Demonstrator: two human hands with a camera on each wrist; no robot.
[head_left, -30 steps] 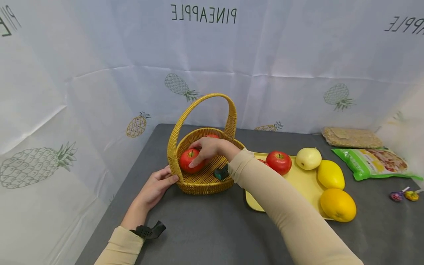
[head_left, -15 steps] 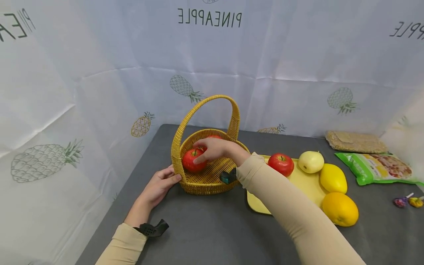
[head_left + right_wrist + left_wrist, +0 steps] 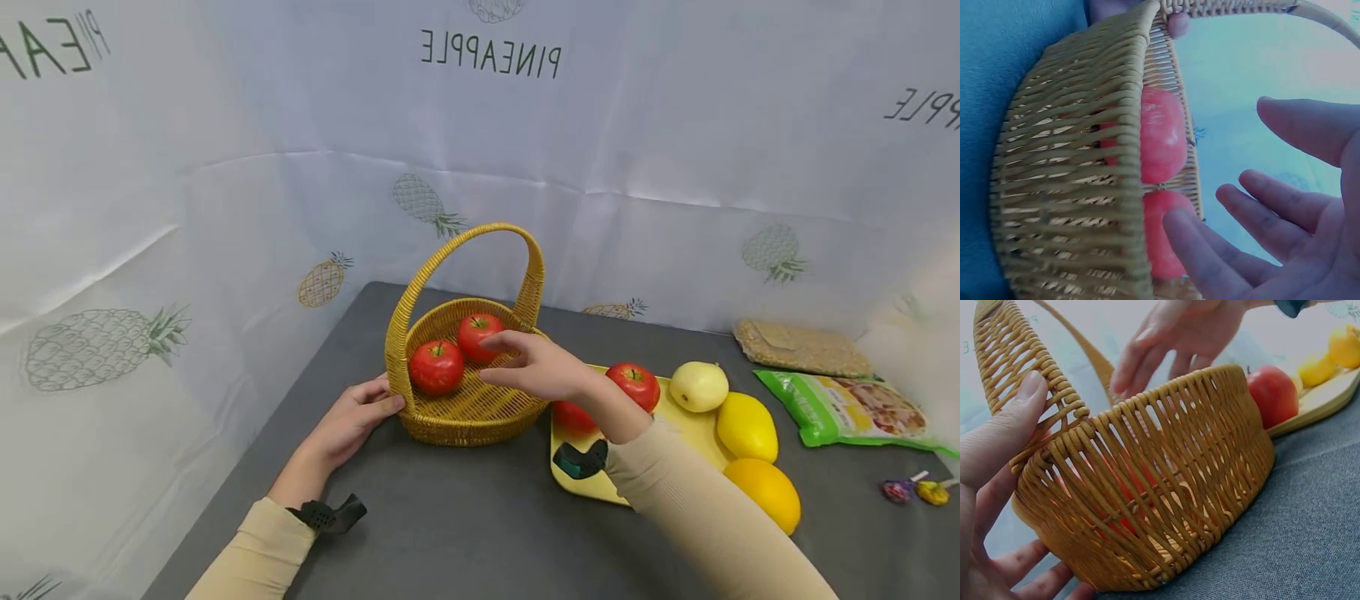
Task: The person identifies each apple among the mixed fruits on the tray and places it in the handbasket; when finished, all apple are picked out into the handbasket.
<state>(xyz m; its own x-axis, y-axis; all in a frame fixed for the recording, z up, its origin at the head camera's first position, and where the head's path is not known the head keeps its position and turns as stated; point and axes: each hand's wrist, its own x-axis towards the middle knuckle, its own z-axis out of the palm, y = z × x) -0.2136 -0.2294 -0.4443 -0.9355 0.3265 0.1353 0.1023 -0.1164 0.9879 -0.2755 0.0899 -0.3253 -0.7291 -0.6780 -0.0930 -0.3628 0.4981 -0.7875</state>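
Observation:
A yellow wicker basket point(image 3: 465, 431) with a tall arched handle stands on the dark table. Two red apples lie inside it, one at the left point(image 3: 437, 367) and one at the back point(image 3: 480, 336). My left hand point(image 3: 354, 422) grips the basket at the left foot of the handle; in the left wrist view its thumb lies on the weave and the fingers spread round the outer side. Over the basket's right rim hovers my right hand point(image 3: 542, 367), fingers apart and holding nothing. The right wrist view shows its fingers point(image 3: 1260, 219) loosely extended beside the apples.
Right of the basket, a yellow tray point(image 3: 690, 429) bears red apples point(image 3: 634, 385), a pale green pear point(image 3: 699, 387), a yellow mango point(image 3: 747, 427) and an orange point(image 3: 767, 493). Farther right are a green food bag point(image 3: 847, 408), a grain pack point(image 3: 802, 348) and two lollipops point(image 3: 896, 491).
My right hand has let go of the left apple and drawn back to the right, over the basket's rim. Both apples stay in the basket. The left hand keeps its hold.

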